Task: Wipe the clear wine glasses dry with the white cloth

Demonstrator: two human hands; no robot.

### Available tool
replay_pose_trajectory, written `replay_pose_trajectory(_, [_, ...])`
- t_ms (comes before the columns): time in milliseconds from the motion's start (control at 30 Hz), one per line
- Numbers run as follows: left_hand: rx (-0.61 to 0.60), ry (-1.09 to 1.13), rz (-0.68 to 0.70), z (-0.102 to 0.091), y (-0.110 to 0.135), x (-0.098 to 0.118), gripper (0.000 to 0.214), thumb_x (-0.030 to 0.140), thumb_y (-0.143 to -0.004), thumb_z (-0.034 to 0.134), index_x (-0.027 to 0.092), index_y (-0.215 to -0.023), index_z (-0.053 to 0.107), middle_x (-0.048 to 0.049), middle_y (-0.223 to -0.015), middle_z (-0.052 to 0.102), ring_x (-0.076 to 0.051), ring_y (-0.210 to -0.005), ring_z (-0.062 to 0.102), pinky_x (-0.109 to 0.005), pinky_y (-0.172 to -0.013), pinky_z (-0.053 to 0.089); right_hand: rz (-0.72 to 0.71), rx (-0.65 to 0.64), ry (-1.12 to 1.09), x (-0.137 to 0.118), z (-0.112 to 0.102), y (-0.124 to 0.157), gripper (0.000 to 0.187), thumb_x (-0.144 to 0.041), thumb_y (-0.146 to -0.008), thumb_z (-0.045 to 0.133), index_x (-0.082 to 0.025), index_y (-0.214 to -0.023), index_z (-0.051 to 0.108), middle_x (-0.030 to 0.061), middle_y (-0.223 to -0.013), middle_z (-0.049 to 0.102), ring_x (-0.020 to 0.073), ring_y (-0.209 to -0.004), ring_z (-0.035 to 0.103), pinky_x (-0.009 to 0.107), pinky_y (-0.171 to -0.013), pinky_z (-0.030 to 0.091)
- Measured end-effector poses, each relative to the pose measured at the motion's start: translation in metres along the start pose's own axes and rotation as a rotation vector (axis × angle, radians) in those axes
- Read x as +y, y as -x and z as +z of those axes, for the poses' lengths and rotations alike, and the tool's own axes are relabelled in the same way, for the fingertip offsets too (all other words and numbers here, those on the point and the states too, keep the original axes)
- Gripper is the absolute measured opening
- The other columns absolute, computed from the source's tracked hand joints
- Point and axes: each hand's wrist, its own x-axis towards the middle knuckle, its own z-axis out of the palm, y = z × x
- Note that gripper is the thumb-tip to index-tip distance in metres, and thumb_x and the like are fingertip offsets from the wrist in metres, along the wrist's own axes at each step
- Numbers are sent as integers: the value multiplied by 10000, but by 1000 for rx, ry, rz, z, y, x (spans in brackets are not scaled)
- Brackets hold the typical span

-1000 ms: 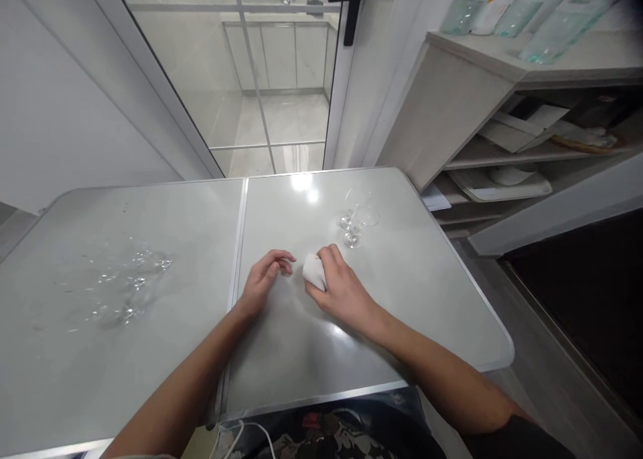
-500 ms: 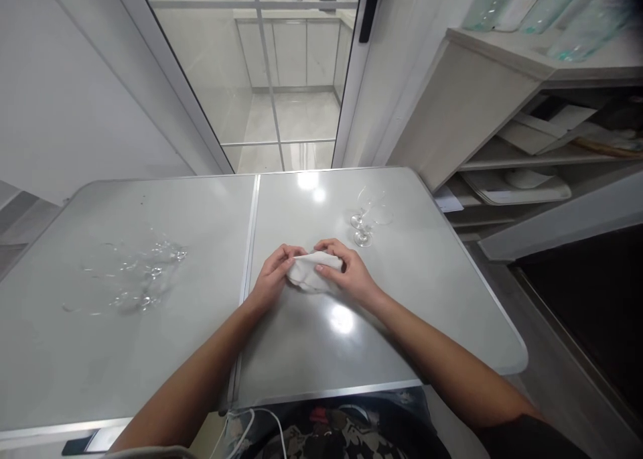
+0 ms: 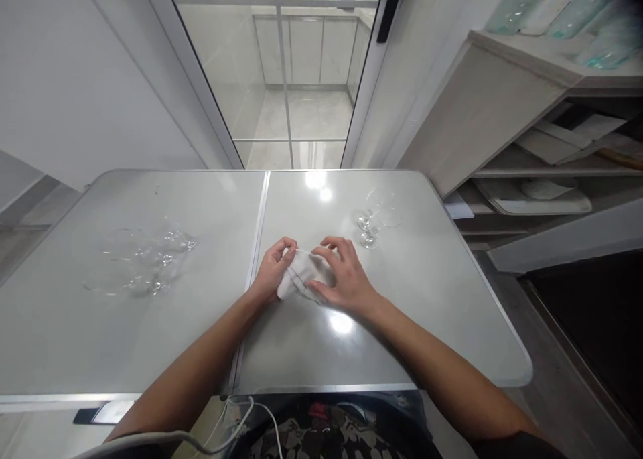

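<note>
A small white cloth (image 3: 300,273) lies bunched on the grey table (image 3: 412,311), near the middle seam. My left hand (image 3: 272,269) pinches its left end with curled fingers. My right hand (image 3: 344,277) rests over its right side, fingers spread and bent onto the fabric. Two clear wine glasses (image 3: 378,219) lie on their sides just beyond my right hand, apart from it.
Several more clear glasses (image 3: 143,266) lie in a cluster on the table's left half. A glass sliding door (image 3: 296,77) stands behind the table. An open shelf unit (image 3: 542,144) with papers and bottles is at the right. A white cable (image 3: 236,419) hangs at the near edge.
One second ago only my right hand held the balled cloth. My left hand has since come over and taken its left end, and the cloth is now spread wider between both hands.
</note>
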Motion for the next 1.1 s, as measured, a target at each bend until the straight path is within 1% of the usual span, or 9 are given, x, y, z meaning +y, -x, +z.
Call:
replay_pose_trajectory(167, [-193, 70, -86, 0, 5, 4, 707, 707, -683, 847, 232, -1117, 553, -9, -858, 590, -132, -642, 538, -237, -558, 421, 3, -24, -75, -4, 15, 5, 485, -219, -884, 613, -203, -1366, 556, 109, -1260, 632, 227, -1054, 643, 360, -956, 537])
replay_pose_trajectory(333, [-329, -111, -111, -14, 1, 22, 624, 504, -630, 940, 215, -1087, 629, -34, -916, 611, -154, -697, 581, -240, -579, 438, 207, -71, -433, 11, -3, -8, 244, -177, -857, 516, -186, -980, 727, 28, -934, 734, 200, -880, 674, 305, -832, 524])
replay_pose_trajectory(433, [-332, -218, -127, -24, -2, 31, 513, 433, -655, 926, 201, -1038, 675, -62, -978, 639, -175, -740, 614, -249, -588, 462, 453, -294, -786, 18, -15, -13, 186, -305, -842, 648, -151, -906, 732, 7, -741, 673, 161, -656, 612, 256, -605, 474])
replay_pose_trajectory(500, [-267, -254, -132, -29, -5, 32, 425, 457, -719, 880, 193, -983, 677, -47, -911, 646, -156, -689, 604, -236, -552, 433, 574, -448, -964, 20, -17, -13, 294, -413, -822, 748, -129, -899, 740, 8, -675, 650, 147, -572, 576, 251, -530, 443])
replay_pose_trajectory(600, [-116, -351, -84, -34, -10, 31, 376, 512, -806, 803, 182, -914, 660, 13, -712, 610, -110, -565, 537, -211, -509, 357, 562, -481, -1088, 23, -10, -10, 404, -501, -773, 844, -111, -823, 750, 37, -680, 681, 150, -588, 597, 257, -547, 459])
replay_pose_trajectory(733, [174, -601, 102, -39, -6, 43, 398, 552, -866, 732, 183, -1007, 682, 33, -631, 606, -117, -579, 575, -213, -572, 422, 509, -284, -1187, 27, 6, -6, 352, -456, -784, 864, -120, -844, 776, 50, -741, 721, 167, -679, 630, 251, -599, 470])
replay_pose_trajectory(900, [584, -783, 338, -53, 54, 70, 298, 498, -956, 651, 206, -1014, 642, 31, -675, 613, -129, -625, 618, -235, -629, 499, 490, -183, -1267, 37, 11, -7, 427, -245, -709, 900, -183, -1107, 759, 52, -939, 766, 192, -780, 674, 268, -689, 529])
replay_pose_trajectory(1033, [1359, -905, 683, -88, 114, 73, 290, 424, -929, 714, 193, -1058, 595, -45, -999, 641, -153, -853, 641, -285, -772, 525, 531, -130, -1295, 44, 10, -10, 399, -214, -744, 844, -210, -1131, 743, 41, -980, 772, 193, -821, 691, 254, -705, 525])
replay_pose_trajectory(1100, [1538, -915, 684, -114, 129, 70, 589, 430, -803, 848, 204, -1240, 523, -115, -1279, 583, -203, -1069, 634, -338, -884, 530, 519, -168, -1291, 45, 11, -11, 434, -213, -755, 829, -210, -1178, 733, 47, -1026, 778, 204, -854, 702, 266, -733, 534])
